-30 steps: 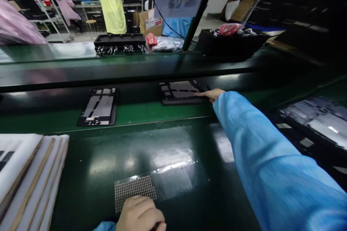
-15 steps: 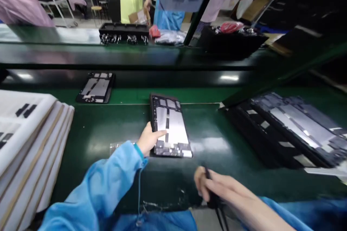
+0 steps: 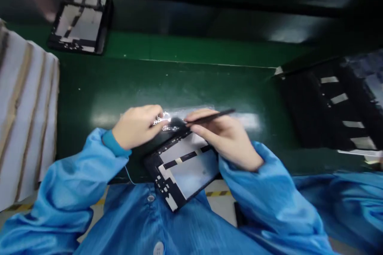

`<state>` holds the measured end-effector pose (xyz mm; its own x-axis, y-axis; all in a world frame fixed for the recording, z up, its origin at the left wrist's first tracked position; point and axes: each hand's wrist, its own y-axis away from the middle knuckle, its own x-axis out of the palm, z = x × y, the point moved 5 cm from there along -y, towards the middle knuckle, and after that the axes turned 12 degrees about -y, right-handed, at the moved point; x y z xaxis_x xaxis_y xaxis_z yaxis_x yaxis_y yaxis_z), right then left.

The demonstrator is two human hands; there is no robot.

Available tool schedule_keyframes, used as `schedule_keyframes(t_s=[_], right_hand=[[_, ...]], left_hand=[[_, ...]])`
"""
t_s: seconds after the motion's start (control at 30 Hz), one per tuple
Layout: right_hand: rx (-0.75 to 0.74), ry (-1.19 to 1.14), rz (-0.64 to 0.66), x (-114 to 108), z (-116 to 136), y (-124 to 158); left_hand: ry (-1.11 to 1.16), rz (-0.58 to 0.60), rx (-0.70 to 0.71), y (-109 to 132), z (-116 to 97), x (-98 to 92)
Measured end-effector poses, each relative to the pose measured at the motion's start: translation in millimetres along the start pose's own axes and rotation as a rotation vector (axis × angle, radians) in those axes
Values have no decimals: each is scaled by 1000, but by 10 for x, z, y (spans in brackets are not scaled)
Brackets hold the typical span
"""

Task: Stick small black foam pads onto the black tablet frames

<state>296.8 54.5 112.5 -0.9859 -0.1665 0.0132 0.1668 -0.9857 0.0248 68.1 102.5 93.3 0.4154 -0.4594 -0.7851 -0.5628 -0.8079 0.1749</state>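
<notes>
An opened tablet (image 3: 194, 171) with bare silver battery panels lies slantwise at the bench's front edge, overhanging it against my blue smock. Just beyond it, my left hand (image 3: 139, 126) pinches a small clear plastic sheet (image 3: 164, 122) with dark and shiny marks. My right hand (image 3: 229, 139) grips black tweezers (image 3: 214, 116), their tips pointing left at the sheet. A small dark patch shows between the tips and the sheet; I cannot tell what it is. My right forearm covers the tablet's right corner.
Another opened tablet (image 3: 79, 24) rests at the back left. White foam-like boards (image 3: 32, 115) stand stacked on the left. Black cases (image 3: 326, 107) with pale tabs lie on the right of the green bench (image 3: 179, 83). Beside my right arm is a blue sleeve (image 3: 353, 203).
My left hand has let go of the tablet and taken the clear sheet. The tablet has come nearer and turned. The tweezers in my right hand have moved up to the sheet. The view has tipped down.
</notes>
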Motion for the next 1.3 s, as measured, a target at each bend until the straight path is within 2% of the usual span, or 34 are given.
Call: schedule_keyframes(t_s=[0.1, 0.17, 0.27, 0.37, 0.6, 0.7, 0.8, 0.9, 1.0, 1.07, 1.17, 1.3], right_hand=[[16, 108, 154, 196, -258, -317], [20, 125, 224, 283, -363, -400], [14, 144, 276, 347, -388, -422], [9, 197, 301, 362, -351, -412], [-33, 238, 289, 382, -336, -396], [-30, 287, 295, 378, -349, -443], [-3, 212, 272, 342, -330, -438], [28, 71, 109, 330, -256, -192], [46, 0, -137, 458, -210, 329], [48, -20, -237, 626, -229, 684], [-34, -29, -237, 866, -270, 973], [-113, -20, -213, 942, -329, 947]], left_hand=[[-81, 2, 43, -58, 203, -62], [-206, 31, 90, -44, 257, -32], [-384, 70, 152, -1, 250, 22], [-395, 65, 157, 17, 236, 36], [-389, -50, 145, 36, 309, 45], [-371, -36, 138, 32, 310, 43], [-447, -1, 136, 29, 278, 38], [-490, 10, 131, 37, 256, 33], [-448, 13, 124, 46, 259, 44], [-413, 0, 120, 45, 266, 53], [-372, -7, 101, 33, 285, 69], [-328, -12, 80, 29, 293, 71]])
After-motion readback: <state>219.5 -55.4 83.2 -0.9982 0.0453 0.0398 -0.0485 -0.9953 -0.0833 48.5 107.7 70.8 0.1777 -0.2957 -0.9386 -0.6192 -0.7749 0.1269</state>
